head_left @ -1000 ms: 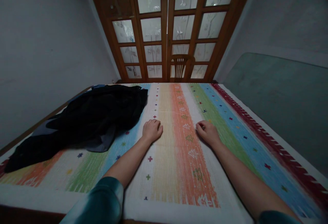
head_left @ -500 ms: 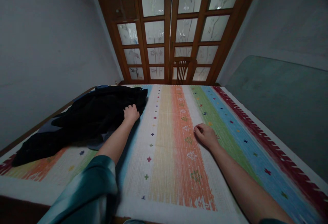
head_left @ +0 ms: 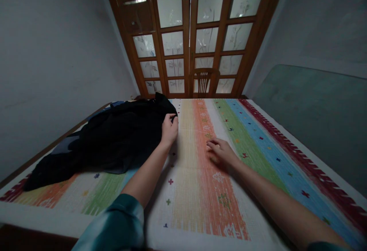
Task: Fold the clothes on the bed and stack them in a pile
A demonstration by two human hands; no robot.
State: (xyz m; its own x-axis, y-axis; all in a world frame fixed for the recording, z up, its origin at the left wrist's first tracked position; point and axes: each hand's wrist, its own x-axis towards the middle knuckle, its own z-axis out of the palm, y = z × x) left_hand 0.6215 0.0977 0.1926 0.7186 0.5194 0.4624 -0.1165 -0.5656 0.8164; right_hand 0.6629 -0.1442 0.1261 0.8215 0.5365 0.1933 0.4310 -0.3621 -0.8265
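Observation:
A black garment [head_left: 123, 132] lies bunched on the left half of the table; its exact kind is hard to tell from the folds. My left hand [head_left: 169, 128] pinches its right edge, and the cloth there is raised off the surface. My right hand [head_left: 222, 149] hovers over the orange stripe of the striped tablecloth [head_left: 189, 201], apart from the garment. Its fingers are slightly curled, thumb and fingertips not pressed together, with nothing seen between them. Some darker blue-grey cloth [head_left: 67, 145] shows under and beside the black garment.
Beyond the table's far edge stands a wooden chair [head_left: 204, 80], in front of wooden doors [head_left: 187, 44] with glass panes. A pale green board or panel [head_left: 315, 117] leans along the right wall. The left wall [head_left: 57, 52] runs close to the table.
My left hand has moved right, drawing the garment's right edge with it and spreading the cloth over the blue stripe. My right hand has shifted a little left.

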